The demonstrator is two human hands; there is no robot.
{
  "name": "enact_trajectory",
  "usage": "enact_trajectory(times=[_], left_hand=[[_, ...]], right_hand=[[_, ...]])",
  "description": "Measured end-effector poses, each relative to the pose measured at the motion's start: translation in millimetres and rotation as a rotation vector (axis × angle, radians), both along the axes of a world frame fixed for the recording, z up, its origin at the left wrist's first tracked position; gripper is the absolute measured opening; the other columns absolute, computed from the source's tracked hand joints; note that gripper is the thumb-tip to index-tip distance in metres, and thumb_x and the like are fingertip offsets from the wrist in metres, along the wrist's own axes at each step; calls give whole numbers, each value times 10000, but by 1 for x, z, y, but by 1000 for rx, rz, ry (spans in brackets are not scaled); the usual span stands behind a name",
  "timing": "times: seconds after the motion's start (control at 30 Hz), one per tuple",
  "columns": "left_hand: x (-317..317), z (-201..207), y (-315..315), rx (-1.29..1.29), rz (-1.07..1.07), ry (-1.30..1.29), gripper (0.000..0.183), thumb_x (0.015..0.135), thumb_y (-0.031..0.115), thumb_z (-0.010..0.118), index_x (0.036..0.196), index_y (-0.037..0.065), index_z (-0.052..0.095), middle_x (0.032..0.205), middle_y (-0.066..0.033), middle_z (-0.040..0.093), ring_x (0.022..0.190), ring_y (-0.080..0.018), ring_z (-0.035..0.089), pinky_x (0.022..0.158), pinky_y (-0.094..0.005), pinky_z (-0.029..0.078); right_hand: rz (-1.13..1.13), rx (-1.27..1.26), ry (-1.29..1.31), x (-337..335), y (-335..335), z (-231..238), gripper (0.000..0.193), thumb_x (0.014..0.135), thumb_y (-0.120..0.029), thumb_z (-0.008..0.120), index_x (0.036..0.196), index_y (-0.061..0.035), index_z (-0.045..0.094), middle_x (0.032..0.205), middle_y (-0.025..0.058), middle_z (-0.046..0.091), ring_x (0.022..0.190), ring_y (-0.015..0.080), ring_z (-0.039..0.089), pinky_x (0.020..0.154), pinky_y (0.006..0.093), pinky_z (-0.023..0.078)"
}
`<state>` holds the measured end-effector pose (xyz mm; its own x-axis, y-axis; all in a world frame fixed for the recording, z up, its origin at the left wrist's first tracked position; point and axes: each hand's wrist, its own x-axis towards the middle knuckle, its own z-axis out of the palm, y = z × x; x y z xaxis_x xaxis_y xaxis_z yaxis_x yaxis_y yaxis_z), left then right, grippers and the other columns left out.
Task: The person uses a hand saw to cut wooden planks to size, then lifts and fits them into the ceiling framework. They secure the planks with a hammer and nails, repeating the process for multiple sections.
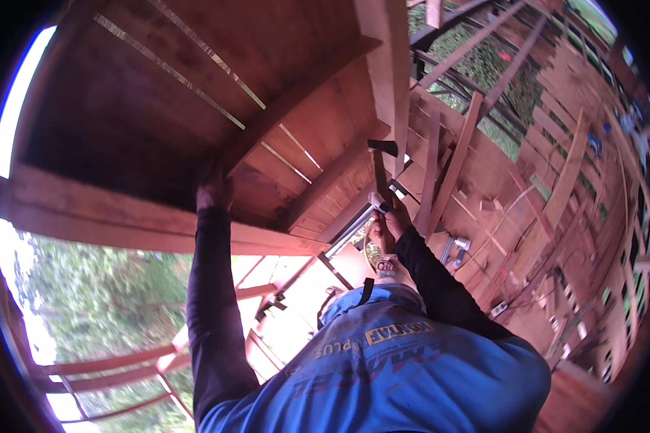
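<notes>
In my right hand [396,218] is a hatchet [380,173], its fingers wrapped round the wooden handle. The dark, flared head points up, close to the lower end of a wooden rib. My left hand [215,189] reaches up to a long wooden beam [123,216], where a curved crosspiece [289,97] meets it. Deep shade hides the left fingers, so their grip does not show. Reddish boards [180,65] with narrow gaps of light between them lie beyond the crosspieces.
A pale upright post [386,65] stands beside the boarding. Below on the right, loose planks [556,195] and offcuts lie over a wooden floor, with a power tool [455,252] among them. Open framing [123,368] at lower left shows greenery beyond. My foot [386,267] is visible below the hatchet.
</notes>
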<state>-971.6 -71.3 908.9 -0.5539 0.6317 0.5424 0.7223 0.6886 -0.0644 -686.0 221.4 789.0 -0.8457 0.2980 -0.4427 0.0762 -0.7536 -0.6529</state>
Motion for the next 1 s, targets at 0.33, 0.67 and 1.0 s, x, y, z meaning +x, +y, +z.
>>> enact_trajectory(times=[0.33,0.67,1.0], left_hand=[[15,9,9,-140,55,65,705,745,-38,632,1411,103,450,1384,-195,464,1264,-390,438,1069,-465,370],[20,10,14,-134,80,66,716,734,-68,608,1414,85,443,1368,-203,477,1238,-385,456,1059,-457,379],[20,5,5,-131,93,91,690,718,-68,602,1382,78,487,1354,-194,498,1229,-378,471,1055,-459,385]], right_hand=[[-40,-763,689,-177,63,9,158,1001,-293,413,1059,-198,525,745,19,527,542,135,515,478,328,432],[30,-877,925,-220,91,4,255,1002,-392,405,1000,-178,543,769,3,542,566,114,516,509,303,417],[38,-852,881,-212,82,13,299,1003,-426,362,993,-188,543,750,-8,520,550,103,480,472,294,383]])
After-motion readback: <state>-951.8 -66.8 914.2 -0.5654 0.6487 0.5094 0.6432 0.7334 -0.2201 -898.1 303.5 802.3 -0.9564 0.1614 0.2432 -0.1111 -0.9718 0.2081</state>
